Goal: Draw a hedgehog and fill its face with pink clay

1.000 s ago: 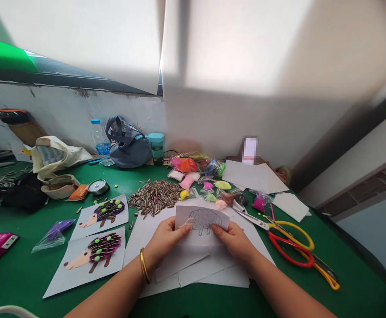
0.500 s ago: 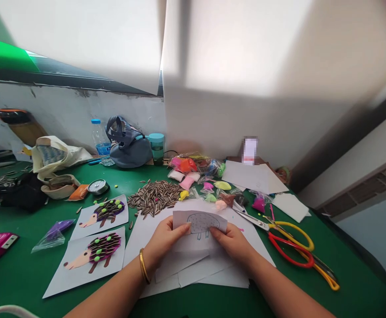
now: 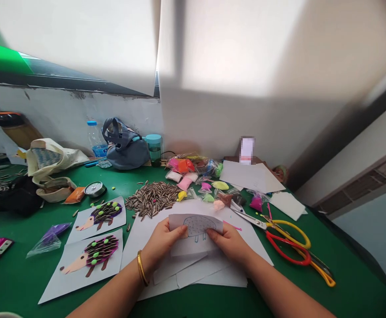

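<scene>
I count my two bare hands [image 3: 163, 240], one gold bracelet [image 3: 141, 268], one white paper sheet with a blue-outlined drawing [image 3: 198, 225], two white hedgehog cards [image 3: 70, 282], one heap of striped seeds [image 3: 153, 198], one clear blue-capped bottle [image 3: 97, 143], one teal-lidded cup [image 3: 154, 152].

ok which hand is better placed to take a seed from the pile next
The left hand, I'd judge: the seed pile lies just beyond it. The right hand is farther off. Both grip the paper drawing, so the right would hold it alone.
</scene>
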`<state>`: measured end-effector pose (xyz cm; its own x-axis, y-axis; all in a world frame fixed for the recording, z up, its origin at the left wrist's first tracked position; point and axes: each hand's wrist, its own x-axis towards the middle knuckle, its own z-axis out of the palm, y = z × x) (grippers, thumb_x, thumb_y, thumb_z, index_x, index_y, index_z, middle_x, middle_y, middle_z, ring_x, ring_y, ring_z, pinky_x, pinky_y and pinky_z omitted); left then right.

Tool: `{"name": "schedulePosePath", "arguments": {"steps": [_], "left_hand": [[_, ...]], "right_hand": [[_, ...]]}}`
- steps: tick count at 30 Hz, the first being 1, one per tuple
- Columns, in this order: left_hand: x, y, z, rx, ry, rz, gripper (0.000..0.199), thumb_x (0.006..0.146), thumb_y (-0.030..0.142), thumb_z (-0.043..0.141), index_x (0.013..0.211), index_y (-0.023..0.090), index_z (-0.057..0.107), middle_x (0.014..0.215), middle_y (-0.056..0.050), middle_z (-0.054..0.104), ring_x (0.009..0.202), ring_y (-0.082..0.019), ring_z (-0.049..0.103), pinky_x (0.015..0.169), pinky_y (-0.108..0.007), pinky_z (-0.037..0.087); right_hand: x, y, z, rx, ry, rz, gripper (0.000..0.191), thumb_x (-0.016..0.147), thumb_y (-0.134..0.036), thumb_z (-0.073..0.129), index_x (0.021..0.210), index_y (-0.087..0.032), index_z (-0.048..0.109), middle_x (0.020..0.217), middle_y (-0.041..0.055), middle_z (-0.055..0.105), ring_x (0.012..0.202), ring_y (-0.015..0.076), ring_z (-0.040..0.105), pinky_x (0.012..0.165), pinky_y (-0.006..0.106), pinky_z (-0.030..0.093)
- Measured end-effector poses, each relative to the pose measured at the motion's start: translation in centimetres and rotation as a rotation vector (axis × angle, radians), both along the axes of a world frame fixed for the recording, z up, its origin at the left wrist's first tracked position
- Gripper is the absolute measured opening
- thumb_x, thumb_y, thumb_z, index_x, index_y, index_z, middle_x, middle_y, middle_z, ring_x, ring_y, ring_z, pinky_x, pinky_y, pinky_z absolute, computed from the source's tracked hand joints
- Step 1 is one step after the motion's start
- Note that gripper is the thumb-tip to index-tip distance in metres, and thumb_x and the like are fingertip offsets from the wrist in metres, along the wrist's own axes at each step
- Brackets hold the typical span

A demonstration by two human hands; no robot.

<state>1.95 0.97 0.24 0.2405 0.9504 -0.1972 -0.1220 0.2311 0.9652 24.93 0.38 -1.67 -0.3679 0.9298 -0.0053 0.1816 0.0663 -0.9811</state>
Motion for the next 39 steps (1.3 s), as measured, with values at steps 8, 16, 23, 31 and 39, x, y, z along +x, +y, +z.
{"name": "schedulePosePath", "arguments": {"steps": [8,16,23,31,39], "left_hand": [[-0.1,0.1,-0.1,0.018,0.033,-0.044,0.05,0.072,0.048,0.078,0.107,0.014,0.067,0.105,-0.011,0.074,0.099,-0.03,0.067,0.088,-0.04,0.053],[-0.1,0.0,0.1,0.03,0.035,-0.05,0.05,0.072,0.05,0.077,0.106,0.014,0.068,0.105,-0.011,0.074,0.099,-0.029,0.067,0.087,-0.038,0.053],[0.1,-0.1,0.4,-0.002,0.032,-0.05,0.052,0.071,0.051,0.079,0.107,0.015,0.069,0.105,-0.01,0.075,0.097,-0.029,0.068,0.084,-0.037,0.054],[-0.1,0.0,-0.1,0.005,-0.012,-0.016,0.053,0.072,0.049,0.079,0.11,0.014,0.068,0.106,-0.011,0.074,0.099,-0.029,0.067,0.086,-0.037,0.054],[0.1,-0.3,0.8,0.032,0.059,-0.029,0.053,0.072,0.052,0.078,0.109,0.015,0.068,0.112,-0.011,0.073,0.107,-0.031,0.065,0.089,-0.036,0.052]], "right_hand": [[0.1,0.2,0.1,-0.037,0.016,-0.032,0.048,0.087,-0.059,0.058,0.113,-0.021,0.071,0.103,0.0062,0.073,0.102,0.0296,0.064,0.091,0.042,0.05],[0.1,0.2,0.1,-0.049,0.028,-0.037,0.05,0.085,-0.061,0.058,0.113,-0.021,0.071,0.103,0.0066,0.073,0.103,0.0294,0.064,0.091,0.042,0.05],[0.1,0.3,0.3,-0.062,0.064,-0.059,0.05,0.083,-0.062,0.061,0.112,-0.023,0.072,0.106,0.007,0.073,0.106,0.0307,0.064,0.096,0.045,0.048],[0.0,0.0,0.8,-0.161,0.097,-0.018,0.059,0.076,-0.064,0.067,0.113,-0.018,0.069,0.102,0.0101,0.073,0.091,0.0294,0.068,0.079,0.043,0.057],[0.0,0.1,-0.2,-0.178,0.099,-0.092,0.055,0.077,-0.063,0.068,0.109,-0.018,0.069,0.099,0.0067,0.072,0.083,0.0234,0.066,0.066,0.035,0.059]]}}
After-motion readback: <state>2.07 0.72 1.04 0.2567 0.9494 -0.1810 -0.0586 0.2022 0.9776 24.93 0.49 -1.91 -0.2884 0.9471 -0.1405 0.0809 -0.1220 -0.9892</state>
